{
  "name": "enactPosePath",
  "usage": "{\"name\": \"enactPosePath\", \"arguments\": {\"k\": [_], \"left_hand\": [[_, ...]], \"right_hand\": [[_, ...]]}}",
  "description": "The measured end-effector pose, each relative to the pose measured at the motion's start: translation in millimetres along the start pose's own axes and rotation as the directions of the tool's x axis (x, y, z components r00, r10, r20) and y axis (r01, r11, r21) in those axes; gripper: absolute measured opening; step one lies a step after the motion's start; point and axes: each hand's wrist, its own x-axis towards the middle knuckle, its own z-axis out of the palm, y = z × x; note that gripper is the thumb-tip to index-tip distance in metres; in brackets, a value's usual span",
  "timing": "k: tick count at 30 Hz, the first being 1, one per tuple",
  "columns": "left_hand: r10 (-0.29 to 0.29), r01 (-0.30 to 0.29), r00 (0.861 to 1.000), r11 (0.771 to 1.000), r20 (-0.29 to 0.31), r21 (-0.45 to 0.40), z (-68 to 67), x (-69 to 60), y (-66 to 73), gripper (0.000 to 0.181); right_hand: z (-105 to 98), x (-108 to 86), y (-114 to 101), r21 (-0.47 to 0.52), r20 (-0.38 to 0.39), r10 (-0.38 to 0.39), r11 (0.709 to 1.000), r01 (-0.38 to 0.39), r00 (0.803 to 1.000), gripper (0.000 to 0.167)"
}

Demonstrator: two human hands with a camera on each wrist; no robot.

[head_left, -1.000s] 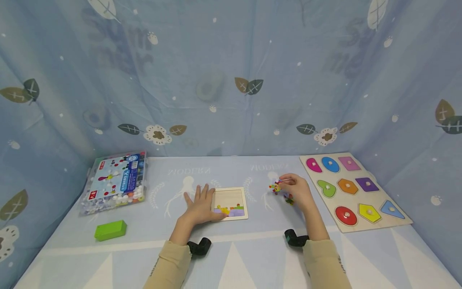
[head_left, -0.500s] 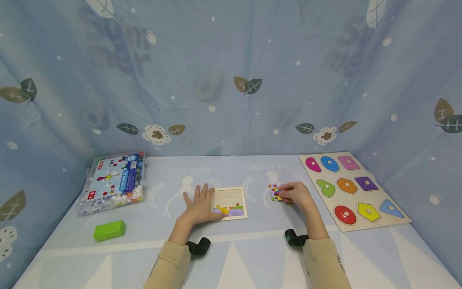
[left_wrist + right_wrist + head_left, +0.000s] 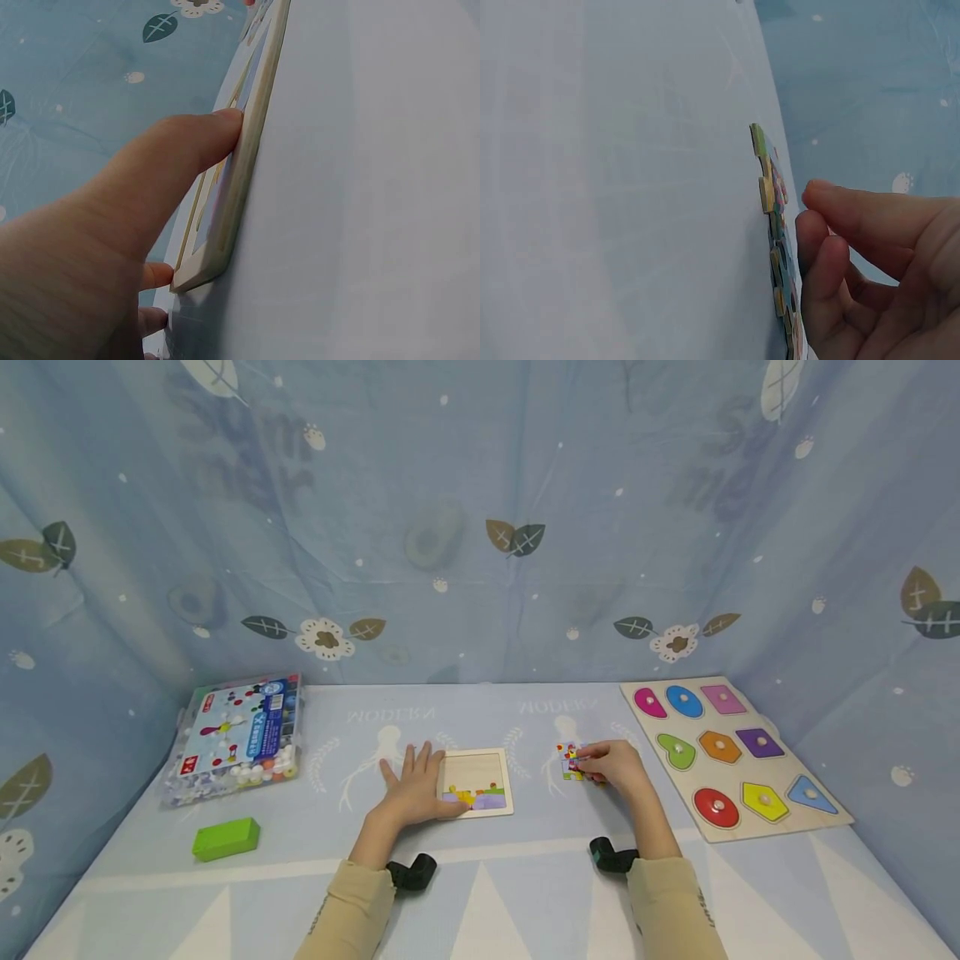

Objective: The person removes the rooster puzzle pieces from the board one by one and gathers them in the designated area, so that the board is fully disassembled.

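A small wooden tray [image 3: 510, 785] lies flat with puzzle pieces [image 3: 489, 797] along its near side. My left hand [image 3: 408, 795] rests at its left edge, fingers spread straight and thumb over the near corner. In the left wrist view the thumb of that hand [image 3: 135, 184] presses on the rim of the tray [image 3: 251, 154]. Loose colourful pieces [image 3: 567, 763] lie side by side on the table to the right, partly hidden under my right hand [image 3: 621, 767]. Seen from the right wrist, this hand [image 3: 862, 262] has loosely bent fingers beside the row of pieces [image 3: 766, 193], nothing visible between them.
On the far right lies a wooden board [image 3: 750, 793] of coloured knobbed shapes. A clear box of beads [image 3: 238, 731] stands at the back left, with a green block [image 3: 227, 839] nearer. A patterned curtain [image 3: 480, 610] hangs behind the table.
My right hand has moved down and lowered the pieces it held, which now lie flat on the table. My left hand has stayed on the tray.
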Motion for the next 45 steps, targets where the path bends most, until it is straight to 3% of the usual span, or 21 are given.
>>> {"name": "enactPosePath", "arguments": {"k": [4,10,19,24,31,37,45], "left_hand": [[0.001,-0.001,1.0,1.0,-0.002,-0.002,1.3,-0.2,-0.6,0.101],[-0.003,0.003,1.0,1.0,0.004,-0.005,1.9,-0.6,-0.4,0.1],[0.006,-0.006,1.0,1.0,-0.002,-0.011,1.6,-1.8,0.8,0.097],[0.097,-0.098,0.994,0.995,-0.044,-0.025,1.8,-1.7,0.8,0.084],[0.279,-0.282,0.956,0.959,-0.091,-0.029,2.3,-1.9,1.7,0.049],[0.303,-0.307,0.95,0.95,-0.073,-0.051,2.4,-1.1,2.8,0.032],[0.305,-0.308,0.951,0.949,-0.044,-0.071,-0.1,-0.4,5.0,0.03]], "right_hand": [[0.8,0.1,0.0,0.012,-0.011,-0.04,0.999,0.04,0.999,0.026],[6.5,0.7,-2.3,0.138,0.009,-0.132,0.982,0.13,0.991,0.028],[17.0,-3.0,-8.3,0.213,0.047,-0.189,0.961,0.175,0.981,0.03],[26.6,-4.1,-13.3,0.204,0.075,-0.205,0.961,0.186,0.976,0.028],[40.8,-8.0,-22.4,0.174,0.099,-0.22,0.964,0.201,0.97,0.025],[48.2,-11.2,-27.4,0.191,0.15,-0.268,0.952,0.238,0.952,0.027],[64.6,-15.6,-32.9,0.172,0.269,-0.304,0.949,0.265,0.914,0.025]]}}
